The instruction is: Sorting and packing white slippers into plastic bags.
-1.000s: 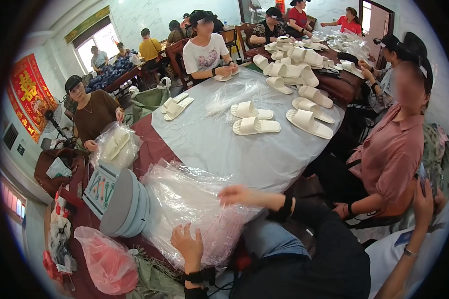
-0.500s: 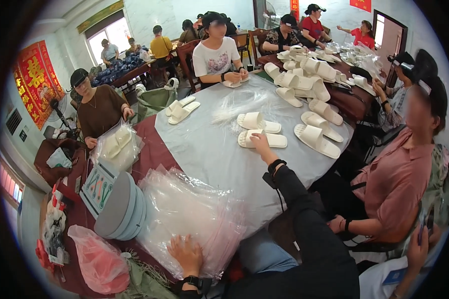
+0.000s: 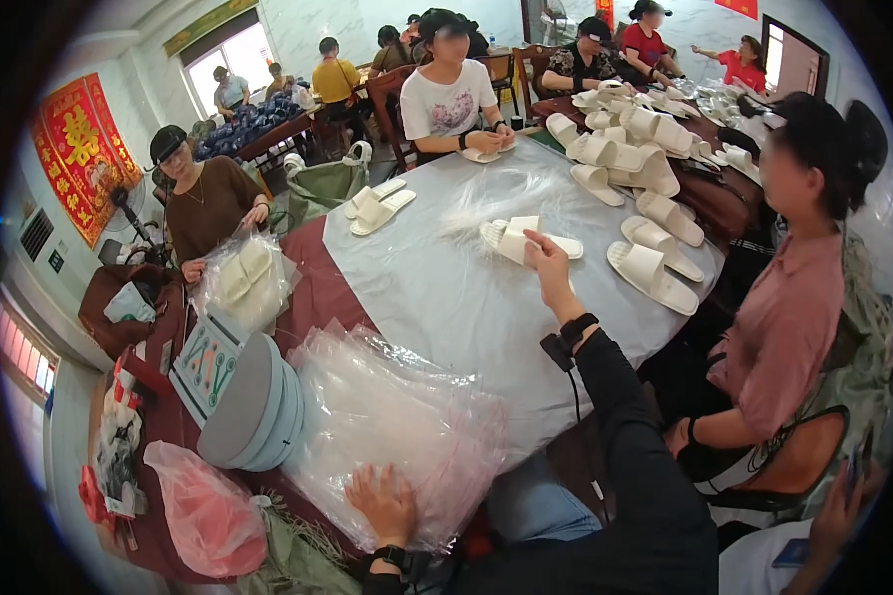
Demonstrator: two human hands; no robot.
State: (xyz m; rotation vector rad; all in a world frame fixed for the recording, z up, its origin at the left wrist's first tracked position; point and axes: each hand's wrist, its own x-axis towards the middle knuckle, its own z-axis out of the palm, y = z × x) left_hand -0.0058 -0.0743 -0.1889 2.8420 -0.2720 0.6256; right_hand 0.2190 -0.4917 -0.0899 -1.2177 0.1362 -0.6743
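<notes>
My right hand (image 3: 554, 276) reaches over the grey table cover, thumb and fingers closed at the strap of a white slipper (image 3: 511, 238). That slipper is tilted, and the sole of its mate (image 3: 568, 248) shows partly behind it. My left hand (image 3: 382, 504) lies flat with fingers spread on a stack of clear plastic bags (image 3: 367, 397) at the table's near side. To the right of my right hand lies another pair of white slippers (image 3: 655, 276). Farther left on the cover is one more pair (image 3: 379, 210).
A heap of white slippers (image 3: 625, 149) stands at the far right. Left of the bags are a grey-blue rounded stack (image 3: 253, 407) and a pink plastic bag (image 3: 208, 516). Across the table a person in white (image 3: 451, 104) handles a slipper; one in brown (image 3: 203, 208) holds bagged slippers. A person in pink (image 3: 784, 327) is at right.
My right hand has raised the near slipper and shifted it over its mate. My left hand stays on the bags. The person in pink on the right has risen, and the view has shifted slightly.
</notes>
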